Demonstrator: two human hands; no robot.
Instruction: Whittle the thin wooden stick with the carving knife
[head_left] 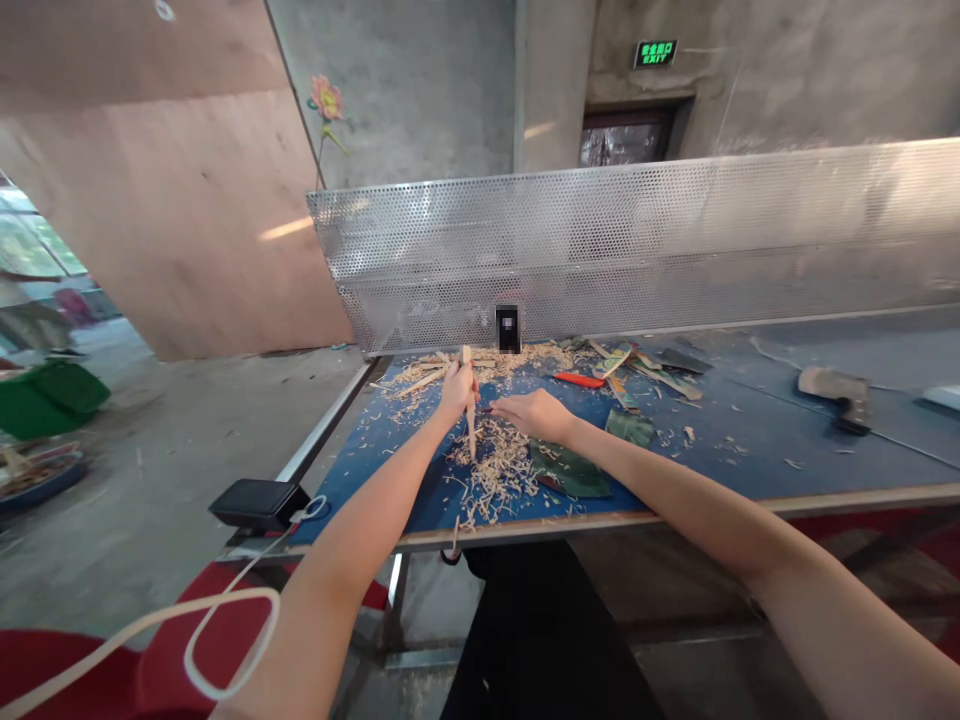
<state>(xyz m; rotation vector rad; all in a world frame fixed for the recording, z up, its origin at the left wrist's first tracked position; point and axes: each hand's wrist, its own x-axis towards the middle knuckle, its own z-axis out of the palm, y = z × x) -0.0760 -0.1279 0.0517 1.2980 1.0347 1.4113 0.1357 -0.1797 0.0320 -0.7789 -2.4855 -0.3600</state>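
My left hand [459,390] is closed round a pale wooden stick [472,435], held upright at a slight tilt above the blue tabletop. The stick's top end pokes out above the fist and its narrower lower end points down at the shavings. Just to the right, my right hand [536,413] pinches a small thin knife [487,409] whose tip is beside the stick. Most of the knife is hidden by the fingers. Curled wood shavings [499,475] lie heaped under both hands. A dark green sheet [574,472] lies beneath my right forearm.
Behind the hands a phone-like black device [508,330] leans at a perforated metal screen [480,235]. An orange-red tool [579,380] and wood strips [660,375] lie right of it. A black box [259,503] with a white cable sits at the left corner; a brown object [834,388] lies far right.
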